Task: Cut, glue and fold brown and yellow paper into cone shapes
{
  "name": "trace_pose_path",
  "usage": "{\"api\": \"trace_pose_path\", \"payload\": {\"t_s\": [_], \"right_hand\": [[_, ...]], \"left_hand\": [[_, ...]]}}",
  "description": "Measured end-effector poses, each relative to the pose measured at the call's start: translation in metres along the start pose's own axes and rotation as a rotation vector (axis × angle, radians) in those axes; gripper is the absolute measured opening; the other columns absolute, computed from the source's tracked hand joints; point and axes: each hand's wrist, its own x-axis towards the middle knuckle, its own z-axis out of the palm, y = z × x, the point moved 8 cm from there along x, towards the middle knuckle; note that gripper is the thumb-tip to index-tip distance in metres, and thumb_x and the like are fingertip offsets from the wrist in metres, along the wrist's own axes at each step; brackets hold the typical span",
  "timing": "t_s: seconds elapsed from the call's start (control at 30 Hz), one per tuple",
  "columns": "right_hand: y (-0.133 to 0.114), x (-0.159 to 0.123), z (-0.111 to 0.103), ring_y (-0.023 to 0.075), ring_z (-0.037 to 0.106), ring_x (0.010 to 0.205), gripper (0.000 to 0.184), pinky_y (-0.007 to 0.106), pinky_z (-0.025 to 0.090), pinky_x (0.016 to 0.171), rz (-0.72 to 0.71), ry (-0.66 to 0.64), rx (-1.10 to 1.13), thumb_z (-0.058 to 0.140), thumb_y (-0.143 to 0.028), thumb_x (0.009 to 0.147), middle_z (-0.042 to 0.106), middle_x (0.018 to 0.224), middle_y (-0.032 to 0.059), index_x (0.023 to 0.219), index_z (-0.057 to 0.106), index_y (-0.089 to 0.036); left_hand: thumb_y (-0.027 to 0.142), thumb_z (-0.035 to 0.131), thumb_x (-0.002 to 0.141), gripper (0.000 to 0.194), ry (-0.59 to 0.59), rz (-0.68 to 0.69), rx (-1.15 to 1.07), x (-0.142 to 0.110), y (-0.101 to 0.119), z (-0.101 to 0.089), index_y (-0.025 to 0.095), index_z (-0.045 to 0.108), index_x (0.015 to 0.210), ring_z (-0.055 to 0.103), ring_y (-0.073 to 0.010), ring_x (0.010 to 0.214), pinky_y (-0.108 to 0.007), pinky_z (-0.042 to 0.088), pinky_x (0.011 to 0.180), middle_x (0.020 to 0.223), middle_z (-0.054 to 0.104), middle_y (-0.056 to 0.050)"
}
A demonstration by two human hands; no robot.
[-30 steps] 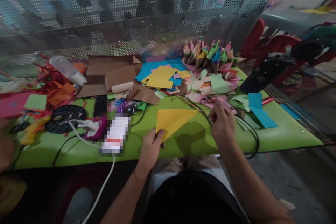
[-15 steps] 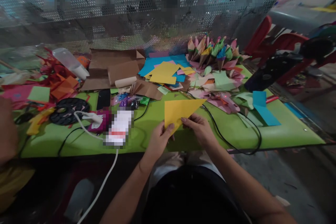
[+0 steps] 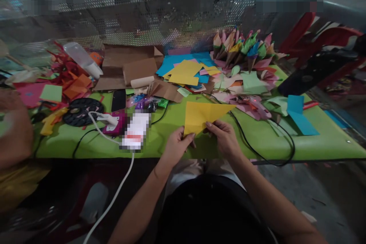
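Note:
A yellow paper triangle (image 3: 201, 116) is held up over the green table's front part, its sharp corner pointing right. My left hand (image 3: 178, 144) pinches its lower left corner, thumb on the near face. On the slanting lower edge, the thumb and fingers of my right hand (image 3: 221, 133) grip the same sheet. The fingertips behind the paper are partly hidden. Behind it on the table lie more yellow sheets (image 3: 183, 72) on top of blue paper (image 3: 168, 65).
Left of my hands lie a phone with a lit screen (image 3: 135, 131), a magenta power block (image 3: 116, 122) and a yellow glue gun (image 3: 53, 121). Small paper cones (image 3: 248, 47) stand at the back right. A black cable (image 3: 246, 137) loops on the right. Another person's arm (image 3: 15, 129) is at far left.
The whole view has shifted, so the table items sit further right. Both hands keep hold of the yellow paper, which looks slightly more opened and tilted.

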Motion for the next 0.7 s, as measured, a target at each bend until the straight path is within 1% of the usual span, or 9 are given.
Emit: {"api": "trace_pose_path", "payload": {"t_s": [0.1,0.2,0.27,0.33,0.4,0.5,0.6,0.7], "right_hand": [[-0.003,0.001,0.007,0.0122,0.045,0.055,0.034,0.027,0.033,0.054,-0.006,-0.063,-0.033,0.078,-0.053,0.072,0.065,0.062,0.0008,0.068,0.070,-0.020],[0.001,0.000,0.017,0.0154,0.054,0.061,0.036,0.028,0.039,0.058,0.031,-0.151,-0.032,0.084,-0.052,0.063,0.069,0.070,0.0018,0.076,0.073,-0.021],[0.004,0.000,0.020,0.0170,0.057,0.063,0.037,0.029,0.042,0.060,0.056,-0.175,-0.032,0.086,-0.051,0.060,0.069,0.070,0.0020,0.076,0.072,-0.020],[0.006,0.001,0.018,0.0161,0.054,0.060,0.037,0.029,0.040,0.058,0.053,-0.162,-0.048,0.085,-0.052,0.061,0.067,0.066,0.0013,0.072,0.070,-0.020],[0.005,0.002,0.014,0.0142,0.050,0.056,0.039,0.028,0.037,0.053,0.027,-0.143,-0.075,0.084,-0.055,0.062,0.064,0.062,0.0006,0.068,0.068,-0.020],[0.002,0.005,0.008,0.0122,0.045,0.052,0.040,0.027,0.033,0.050,-0.013,-0.110,-0.103,0.081,-0.057,0.063,0.063,0.059,0.0006,0.065,0.067,-0.019],[0.000,0.007,0.005,0.0114,0.044,0.051,0.039,0.027,0.032,0.049,-0.026,-0.095,-0.093,0.081,-0.055,0.063,0.062,0.059,0.0004,0.066,0.066,-0.019],[0.000,0.007,0.005,0.0114,0.045,0.051,0.037,0.027,0.031,0.049,-0.034,-0.099,-0.077,0.082,-0.053,0.062,0.062,0.060,0.0001,0.066,0.066,-0.020]], "left_hand": [[0.039,0.066,0.082,0.023,0.050,0.021,-0.006,0.002,-0.001,-0.001,0.018,0.061,0.086,0.038,-0.0072,0.043,-0.020,0.029,0.043,0.058,0.061,0.004],[0.039,0.066,0.081,0.024,0.062,0.034,-0.009,0.004,-0.002,0.001,0.017,0.061,0.088,0.042,-0.0080,0.045,-0.021,0.031,0.045,0.059,0.061,0.004],[0.040,0.067,0.081,0.026,0.053,0.046,-0.014,0.004,-0.001,0.003,0.017,0.062,0.091,0.045,-0.0090,0.048,-0.021,0.033,0.046,0.061,0.061,0.003],[0.043,0.068,0.080,0.030,0.032,0.057,-0.016,0.003,0.000,0.005,0.017,0.062,0.093,0.049,-0.0101,0.052,-0.021,0.035,0.047,0.064,0.062,0.003],[0.047,0.067,0.081,0.033,-0.009,0.052,-0.004,0.002,0.001,0.006,0.018,0.061,0.095,0.049,-0.0103,0.053,-0.021,0.035,0.048,0.066,0.062,0.003],[0.053,0.056,0.089,0.034,-0.051,0.034,0.072,0.000,0.000,0.007,0.019,0.059,0.086,0.044,-0.0097,0.050,-0.022,0.034,0.049,0.062,0.060,0.004],[0.051,0.050,0.093,0.036,-0.028,0.061,0.164,-0.002,0.001,0.005,0.020,0.053,0.073,0.046,-0.0109,0.052,-0.023,0.035,0.052,0.057,0.056,0.004],[0.044,0.051,0.093,0.034,0.001,0.116,0.205,-0.001,0.002,0.006,0.021,0.051,0.068,0.052,-0.0129,0.057,-0.024,0.038,0.056,0.056,0.053,0.004]]}}
